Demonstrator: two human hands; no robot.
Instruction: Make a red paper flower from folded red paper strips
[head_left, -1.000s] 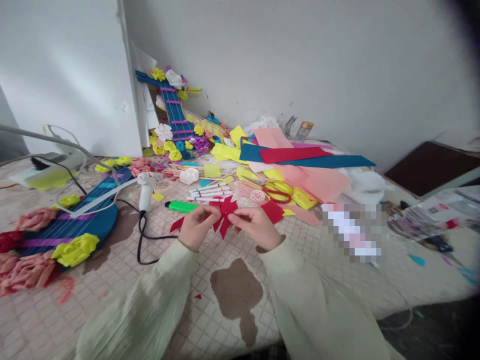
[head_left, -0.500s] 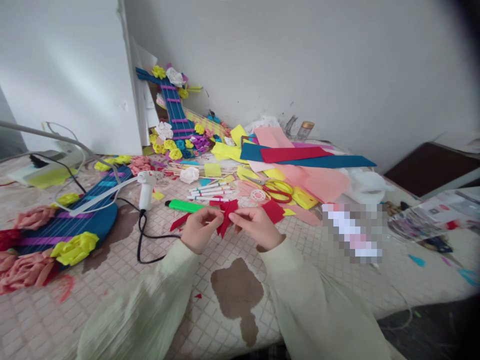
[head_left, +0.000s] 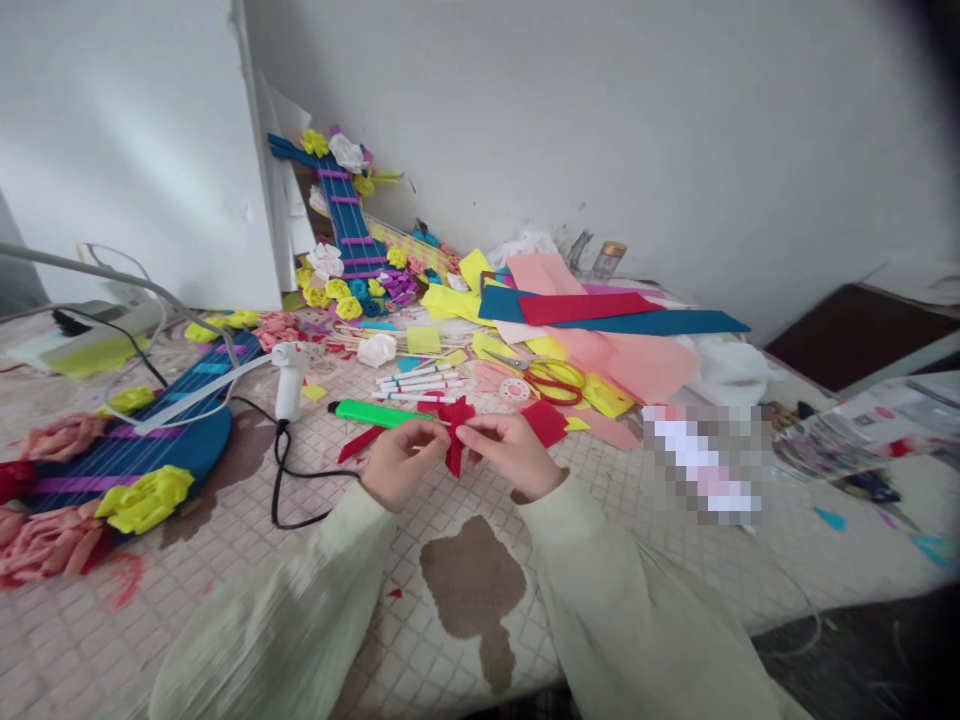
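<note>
Between my fingertips is a small piece of red crepe paper, gathered and folded, with a pointed end hanging down. My left hand pinches it from the left with thumb and forefinger. From the right, my right hand pinches the same piece. A short pale line, perhaps a thin stick, shows at the left fingertips; its ends are hidden. Just behind my left hand lies a green utility knife. More red paper lies flat beyond my right hand, and a red strip sits left of my left hand.
Several markers, yellow-and-red-handled scissors and a tape roll lie behind my hands. A white glue gun with a black cord stands left. Further left is a flower-trimmed blue paper guitar. Crepe sheets pile up behind.
The red crepe paper has turned and bunched up between my fingers; its top now looks more crumpled and its spread points are drawn in. Both hands stay in nearly the same place.
</note>
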